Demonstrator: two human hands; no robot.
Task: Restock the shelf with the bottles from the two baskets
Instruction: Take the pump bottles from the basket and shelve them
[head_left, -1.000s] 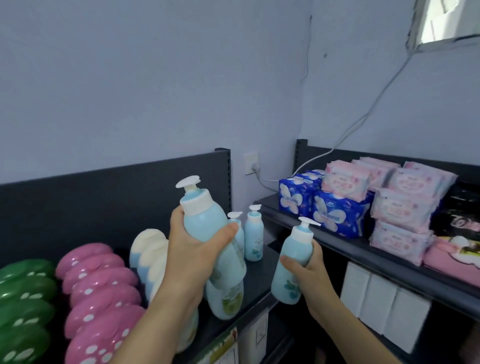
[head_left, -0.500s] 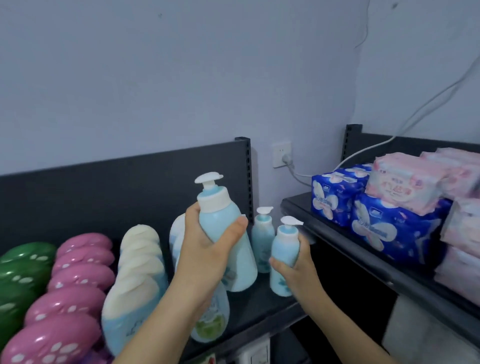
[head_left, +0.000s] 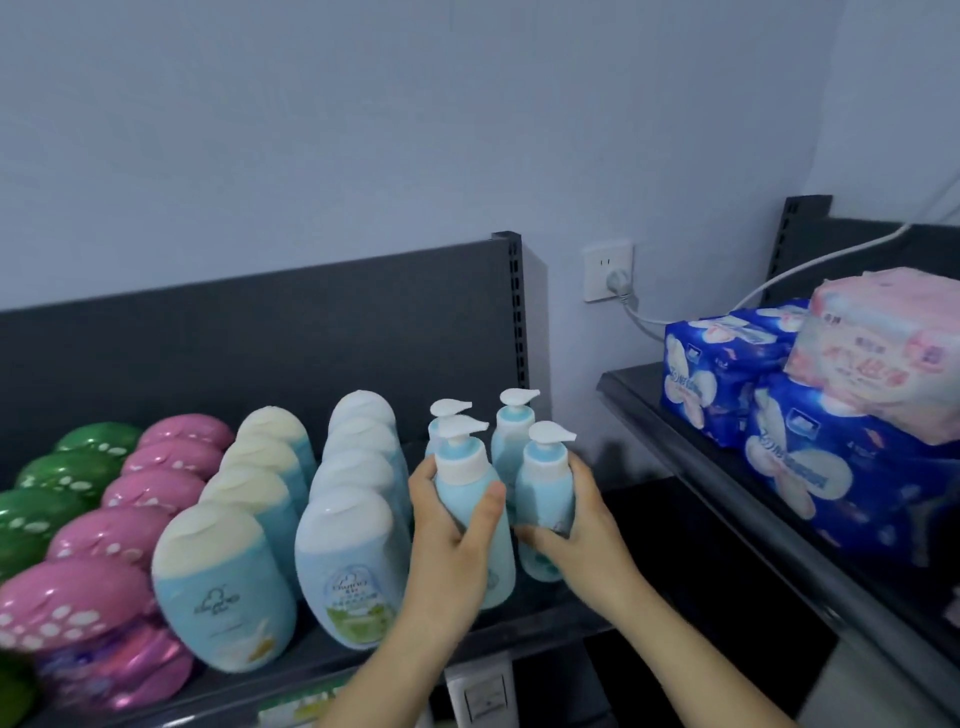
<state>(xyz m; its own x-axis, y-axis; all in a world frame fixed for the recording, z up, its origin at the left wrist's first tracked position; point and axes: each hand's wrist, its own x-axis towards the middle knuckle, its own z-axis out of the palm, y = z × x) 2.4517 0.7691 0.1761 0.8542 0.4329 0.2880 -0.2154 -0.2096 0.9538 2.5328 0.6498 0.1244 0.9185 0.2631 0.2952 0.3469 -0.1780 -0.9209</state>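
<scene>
My left hand (head_left: 447, 525) grips a tall light-blue pump bottle (head_left: 470, 486) that stands on the dark shelf (head_left: 524, 623). To its right, my right hand (head_left: 576, 525) holds a smaller blue pump bottle (head_left: 545, 478), also down on the shelf board. Two more pump bottles (head_left: 511, 431) stand just behind these, near the shelf's back panel. The baskets are out of view.
Rows of white-capped blue bottles (head_left: 353, 551), cream-capped ones (head_left: 223, 577), pink (head_left: 98, 592) and green (head_left: 67, 467) bottles fill the shelf to the left. A second shelf on the right carries blue packs (head_left: 800, 467) and pink packs (head_left: 878, 358). A wall socket (head_left: 608, 270) has a plugged cable.
Both hands have moved down and forward, bringing the two pump bottles from mid-air onto the shelf in front of the two standing ones. The camera view shifted left and down.
</scene>
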